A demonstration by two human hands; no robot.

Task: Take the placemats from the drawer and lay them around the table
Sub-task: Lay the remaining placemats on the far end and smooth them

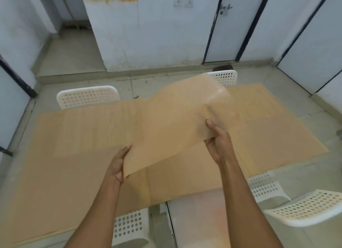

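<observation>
The wooden table [74, 146] fills the middle and lower left of the frame, with white perforated chairs [87, 97] at its far edge and lower right. Just below centre, on the table's near edge, a tan placemat [185, 175] with an embossed dot texture already lies flat. Above it, a second placemat held in the air [166, 122] stretches from centre frame toward the upper right, its far end curling upward and catching a sheen. It bends freely and sags between the holds, so it looks thin, light and floppy rather than stiff, and its glossy surface may be a little slippery; it is best gripped at two opposite edges so it stays spread. The left hand [118, 162], lower centre, grips the mat's near left corner, fingers curled behind the sheet. The right hand [218, 142], right of centre, pinches the mat's right edge, thumb on top and fingers beneath. The mat rises away from both hands, well clear of the tabletop.
</observation>
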